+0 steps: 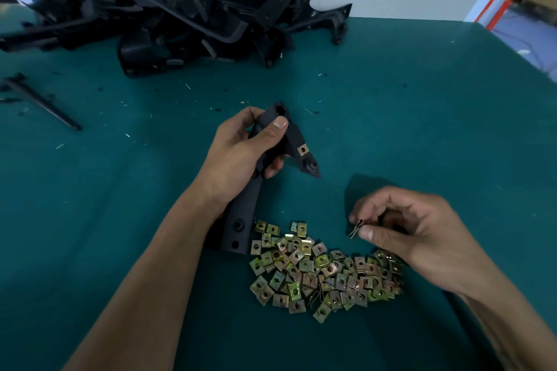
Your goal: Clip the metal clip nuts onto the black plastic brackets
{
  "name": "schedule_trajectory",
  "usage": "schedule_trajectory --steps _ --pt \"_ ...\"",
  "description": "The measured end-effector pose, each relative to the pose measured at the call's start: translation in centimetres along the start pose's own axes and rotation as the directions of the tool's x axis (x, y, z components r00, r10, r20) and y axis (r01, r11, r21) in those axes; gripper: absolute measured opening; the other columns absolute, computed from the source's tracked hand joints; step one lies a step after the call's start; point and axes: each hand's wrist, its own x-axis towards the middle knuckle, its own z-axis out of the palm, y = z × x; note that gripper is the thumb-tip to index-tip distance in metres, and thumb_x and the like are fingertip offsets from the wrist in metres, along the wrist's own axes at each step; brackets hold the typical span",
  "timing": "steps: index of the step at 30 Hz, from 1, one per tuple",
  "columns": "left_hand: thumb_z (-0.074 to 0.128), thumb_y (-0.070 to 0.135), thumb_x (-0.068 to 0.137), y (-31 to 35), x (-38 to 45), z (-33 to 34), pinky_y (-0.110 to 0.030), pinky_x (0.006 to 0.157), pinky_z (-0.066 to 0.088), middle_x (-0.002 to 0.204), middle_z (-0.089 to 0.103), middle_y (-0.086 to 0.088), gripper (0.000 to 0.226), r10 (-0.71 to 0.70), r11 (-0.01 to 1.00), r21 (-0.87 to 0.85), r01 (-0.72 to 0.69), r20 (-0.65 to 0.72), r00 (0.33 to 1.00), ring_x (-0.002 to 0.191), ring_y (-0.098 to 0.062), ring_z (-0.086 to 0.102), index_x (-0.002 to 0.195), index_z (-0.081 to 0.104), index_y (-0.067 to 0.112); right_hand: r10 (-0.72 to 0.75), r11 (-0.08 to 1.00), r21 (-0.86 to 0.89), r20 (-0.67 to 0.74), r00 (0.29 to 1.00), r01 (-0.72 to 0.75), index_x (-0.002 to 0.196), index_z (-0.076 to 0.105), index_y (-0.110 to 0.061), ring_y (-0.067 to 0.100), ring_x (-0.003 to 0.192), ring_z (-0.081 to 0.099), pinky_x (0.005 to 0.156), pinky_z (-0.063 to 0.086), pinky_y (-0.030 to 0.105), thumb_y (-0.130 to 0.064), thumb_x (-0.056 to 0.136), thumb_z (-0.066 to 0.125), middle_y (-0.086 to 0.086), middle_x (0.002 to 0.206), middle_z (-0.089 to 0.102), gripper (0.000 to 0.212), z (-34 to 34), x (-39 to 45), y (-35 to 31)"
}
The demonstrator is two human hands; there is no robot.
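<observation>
Right fingers (366, 232) around clip nut (355, 228)

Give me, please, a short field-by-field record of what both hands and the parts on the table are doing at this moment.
left hand: left hand grips the black bracket, lifted over the table
fitted part: one clip nut already sits on the bracket's tab
right hand: right hand pinches a loose clip nut between thumb and fingers
supply: pile of clip nuts lies near the person, below the right hand
stock: heap of black brackets at the far left
surface: green table
</observation>
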Motion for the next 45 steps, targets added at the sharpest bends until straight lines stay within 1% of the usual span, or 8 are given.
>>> schedule_trajectory --steps 8,10,13,18,24,35,41,45 --pt "0.063 0.025 0.096 -0.1 0.0 -0.1 -0.030 0.048 0.041 0.080 0.069 -0.010 0.023 -0.010 1.000 -0.009 0.011 0.010 1.000 0.057 -0.026 0.051 0.093 0.050 0.006 -0.003 0.969 0.246 -0.063 0.998 0.018 0.098 0.081 -0.021 0.018 0.086 0.065 0.077 0.056 0.023 -0.018 0.073 0.081 0.008 0.089 0.071 0.025 -0.8 0.2 0.8" --pt "0.064 0.025 0.095 -0.1 0.1 -0.1 -0.029 0.047 0.042 0.080 0.069 -0.009 0.022 -0.011 1.000 -0.007 0.011 0.009 1.000 0.056 -0.025 0.052 0.093 0.051 0.007 0.001 0.965 0.261 -0.055 0.998 0.014 0.094 0.081 -0.018 0.017 0.082 0.066 0.075 0.055 0.023 -0.027 0.077 0.085 0.008 0.086 0.070 0.019 -0.8 0.3 0.9" --pt "0.065 0.026 0.095 -0.2 0.1 -0.2 -0.029 0.047 0.043 0.080 0.068 -0.010 0.023 -0.010 1.000 -0.010 0.010 0.011 1.000 0.056 -0.023 0.053 0.092 0.051 0.008 0.056 0.951 0.308 -0.088 0.995 -0.027 0.089 0.078 -0.015 0.018 0.074 0.067 0.071 0.056 0.024 -0.045 0.067 0.092 0.010 0.078 0.071 0.040 -1.0 0.4 0.9" --pt "0.065 0.027 0.095 -0.3 0.1 -0.2 -0.028 0.047 0.044 0.079 0.069 -0.008 0.022 -0.006 1.000 -0.007 0.006 0.014 1.000 0.056 -0.022 0.054 0.092 0.052 0.009 0.058 0.956 0.291 -0.082 0.995 -0.032 0.082 0.073 -0.013 0.021 0.060 0.063 0.055 0.051 0.022 -0.013 0.079 0.074 0.012 0.070 0.068 0.003 -0.7 0.8 0.7" --pt "0.065 0.027 0.094 -0.3 0.1 -0.2 -0.027 0.047 0.044 0.080 0.068 -0.008 0.023 -0.012 1.000 -0.009 0.012 0.012 1.000 0.056 -0.021 0.055 0.093 0.052 0.008 0.092 0.925 0.376 -0.099 0.991 -0.048 0.075 0.071 -0.007 0.025 0.056 0.061 0.051 0.049 0.024 -0.012 0.073 0.076 0.018 0.068 0.067 0.008 -0.8 0.7 0.1" --pt "0.066 0.027 0.095 -0.2 0.1 -0.1 -0.027 0.049 0.046 0.078 0.068 -0.007 0.020 -0.027 1.000 -0.011 0.027 0.016 1.000 0.057 -0.021 0.056 0.093 0.054 0.011 0.121 0.972 0.209 -0.030 0.992 -0.112 0.093 0.080 -0.024 0.028 0.070 0.073 0.061 0.057 0.025 -0.019 0.075 0.077 0.015 0.082 0.076 0.019 -1.2 -0.6 -1.1" --pt "0.066 0.028 0.093 -0.1 0.1 -0.1 -0.028 0.049 0.046 0.078 0.067 -0.006 0.023 -0.035 0.999 -0.006 0.035 0.017 0.999 0.057 -0.021 0.056 0.093 0.053 0.010 -0.009 0.997 -0.078 -0.331 0.943 -0.018 0.073 0.079 -0.023 0.021 0.062 0.065 0.060 0.052 0.028 -0.026 0.080 0.079 0.002 0.071 0.074 0.008 -0.8 1.0 -0.6" --pt "0.067 0.028 0.093 -0.1 0.1 -0.1 -0.029 0.049 0.046 0.079 0.065 -0.007 0.022 -0.035 0.999 -0.012 0.036 0.014 0.999 0.057 -0.022 0.056 0.091 0.053 0.010 -0.054 0.957 -0.289 -0.131 0.990 0.014 0.099 0.079 -0.026 0.010 0.059 0.050 0.056 0.038 0.015 -0.009 0.081 0.082 -0.001 0.087 0.064 0.025 -0.9 2.9 0.2"
